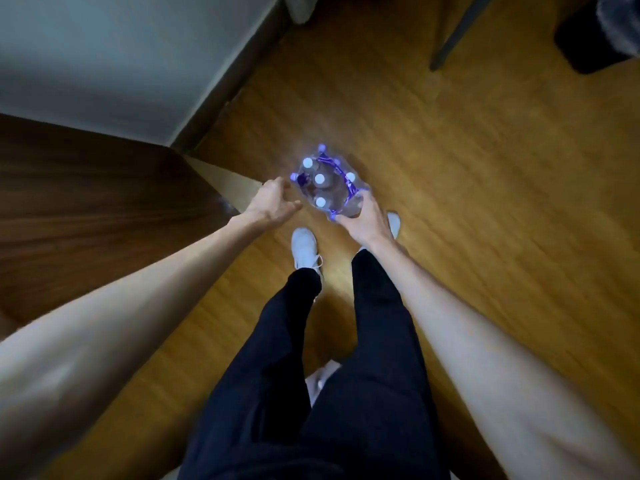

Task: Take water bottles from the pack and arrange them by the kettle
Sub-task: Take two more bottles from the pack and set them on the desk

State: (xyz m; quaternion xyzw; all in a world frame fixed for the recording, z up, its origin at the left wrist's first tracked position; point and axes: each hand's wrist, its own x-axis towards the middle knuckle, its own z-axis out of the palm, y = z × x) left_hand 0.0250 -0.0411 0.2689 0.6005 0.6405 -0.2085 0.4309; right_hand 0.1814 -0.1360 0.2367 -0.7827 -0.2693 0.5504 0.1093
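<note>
Shrink-wrap binds the bottle pack [325,181], which stands on the wooden floor just ahead of the white shoes. The right hand [363,216] clasps the pack's near corner to steady it, while the left hand [272,200] hangs loosely spread just beside the pack, empty, likely about to pull a bottle free. No kettle shows.

Dark cabinet [86,209] crowds the pack [327,183] left; bare floor [485,202] lies right.

No legible text, labels or numbers in view
The pack [327,183] at frame centre carries purple printing on its clear wrap, too blurred to read; the white bottle caps [319,178] are plain, and no other surface in the frame shows markings
</note>
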